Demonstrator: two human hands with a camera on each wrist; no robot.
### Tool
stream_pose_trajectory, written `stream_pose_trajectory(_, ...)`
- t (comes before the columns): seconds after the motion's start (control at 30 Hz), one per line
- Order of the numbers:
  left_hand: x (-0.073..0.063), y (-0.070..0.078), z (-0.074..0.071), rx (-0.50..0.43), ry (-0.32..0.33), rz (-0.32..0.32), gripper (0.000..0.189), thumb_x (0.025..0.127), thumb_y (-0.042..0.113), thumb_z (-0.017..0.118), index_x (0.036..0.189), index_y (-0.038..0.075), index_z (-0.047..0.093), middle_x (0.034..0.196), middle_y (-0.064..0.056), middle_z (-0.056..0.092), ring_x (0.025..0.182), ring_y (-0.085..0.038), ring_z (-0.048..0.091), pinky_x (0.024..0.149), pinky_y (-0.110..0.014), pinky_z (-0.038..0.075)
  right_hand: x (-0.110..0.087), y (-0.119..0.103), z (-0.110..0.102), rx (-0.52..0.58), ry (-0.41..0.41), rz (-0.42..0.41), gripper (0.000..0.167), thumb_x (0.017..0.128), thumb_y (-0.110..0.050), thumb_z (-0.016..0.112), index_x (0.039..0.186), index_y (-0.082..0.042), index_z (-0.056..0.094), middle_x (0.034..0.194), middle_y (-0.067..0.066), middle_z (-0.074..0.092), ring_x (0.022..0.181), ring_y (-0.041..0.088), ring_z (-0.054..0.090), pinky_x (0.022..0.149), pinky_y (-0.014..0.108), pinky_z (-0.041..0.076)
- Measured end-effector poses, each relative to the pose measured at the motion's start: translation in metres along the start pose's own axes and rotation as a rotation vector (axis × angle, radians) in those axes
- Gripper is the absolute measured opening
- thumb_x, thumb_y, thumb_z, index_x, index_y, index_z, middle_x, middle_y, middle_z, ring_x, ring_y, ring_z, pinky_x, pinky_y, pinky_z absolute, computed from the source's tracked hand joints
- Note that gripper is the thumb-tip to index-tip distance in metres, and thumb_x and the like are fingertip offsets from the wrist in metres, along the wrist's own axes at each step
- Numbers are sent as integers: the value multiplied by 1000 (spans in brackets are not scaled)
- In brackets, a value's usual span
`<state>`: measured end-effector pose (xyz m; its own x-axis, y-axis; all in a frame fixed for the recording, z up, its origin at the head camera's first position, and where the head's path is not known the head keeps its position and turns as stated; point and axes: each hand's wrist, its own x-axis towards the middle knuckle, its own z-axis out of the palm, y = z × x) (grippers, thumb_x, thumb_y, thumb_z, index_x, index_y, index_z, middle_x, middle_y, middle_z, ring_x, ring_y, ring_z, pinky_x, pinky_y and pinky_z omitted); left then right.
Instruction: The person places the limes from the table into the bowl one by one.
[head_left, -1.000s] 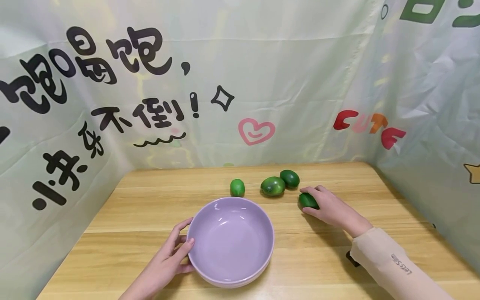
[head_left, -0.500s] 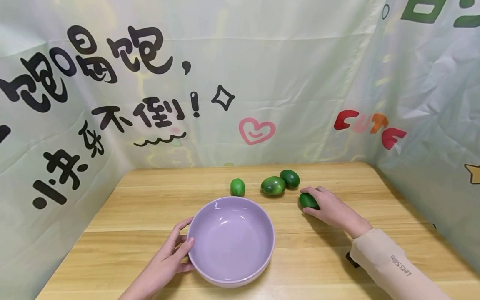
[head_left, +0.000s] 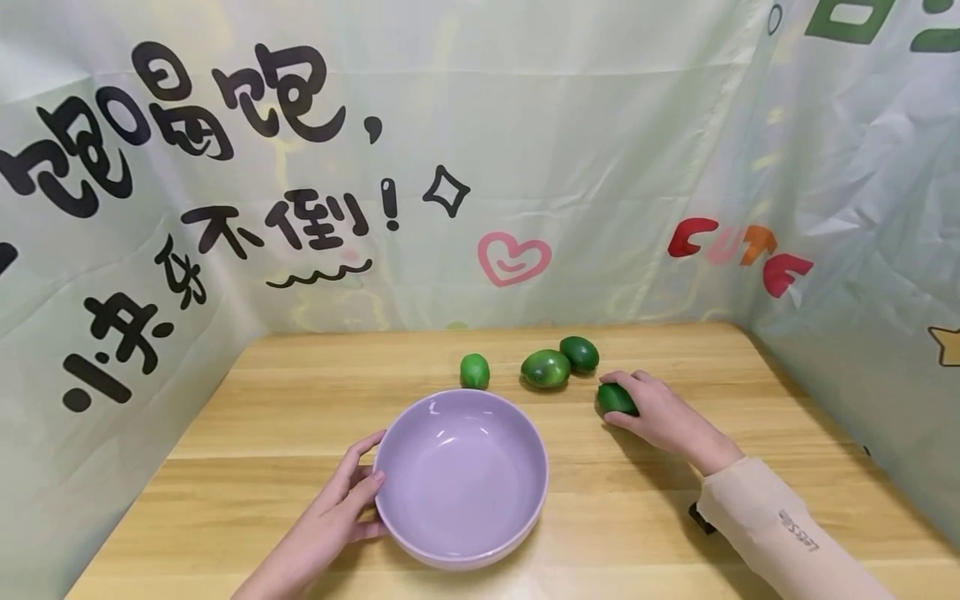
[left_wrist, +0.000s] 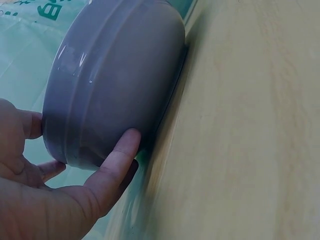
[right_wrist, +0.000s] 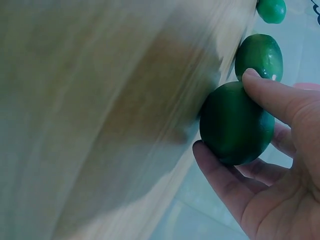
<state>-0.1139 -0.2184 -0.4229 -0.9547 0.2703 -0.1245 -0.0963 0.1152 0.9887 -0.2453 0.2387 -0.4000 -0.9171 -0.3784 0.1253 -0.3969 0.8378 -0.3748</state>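
Note:
A glossy lilac bowl [head_left: 461, 475] sits on the wooden table, with nothing inside it. My left hand [head_left: 337, 508] holds it by its left side; thumb and fingers are spread along the outer wall and rim, as the left wrist view confirms. To the right of the bowl, my right hand [head_left: 660, 412] grips a dark green lime [right_wrist: 235, 122] between thumb and fingers, low over or on the tabletop. Behind the bowl lie a small bright green lime [head_left: 474, 371], a larger mottled green fruit [head_left: 546, 368] and another dark green fruit [head_left: 580, 354], these last two close together.
The table [head_left: 285, 417] has light wood grain. Printed cloth [head_left: 600, 167] hangs behind it and at both sides, close to its edges. A small black object [head_left: 702, 518] shows under the right sleeve [head_left: 787, 525].
Both hands, the bowl and the fruits keep nearly the same places. The left thumb has shifted slightly at the bowl's rim, and the head view has tilted a little.

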Motion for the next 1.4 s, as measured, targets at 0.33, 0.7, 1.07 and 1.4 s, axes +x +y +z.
stream_pose_trajectory(0.33, 0, -1, -1, -11, 4, 4, 60, 117, 33, 45, 170, 26, 20, 151, -31, 41, 128, -36, 65, 98, -44, 67, -1, -2, -1, -16, 20, -31, 54, 96, -19, 82, 143, -3, 61, 119, 27, 66, 97, 32, 67, 81, 54, 61)
stream_pose_trajectory(0.7, -1, 2, 3, -2, 30, -27, 58, 116, 34, 48, 169, 31, 26, 147, -29, 43, 126, -35, 65, 98, -42, 67, -1, -2, 1, -19, 24, -28, 54, 95, -19, 83, 142, -3, 62, 118, 25, 67, 96, 31, 67, 81, 52, 61)
stream_pose_trajectory(1.07, 1, 4, 0, -1, 48, -9, 58, 115, 31, 49, 169, 28, 25, 150, -31, 45, 125, -35, 66, 96, -41, 68, 4, -2, -1, -27, 30, -17, 54, 96, -19, 82, 144, -3, 61, 122, 31, 66, 99, 37, 69, 82, 56, 62)
stream_pose_trajectory(1.4, -1, 2, 3, 1, 59, -27, 57, 115, 30, 49, 168, 30, 28, 150, -30, 46, 124, -35, 67, 96, -41, 68, -1, -1, 1, -35, 35, -25, 55, 95, -20, 84, 143, -4, 62, 122, 30, 67, 99, 38, 69, 82, 57, 62)
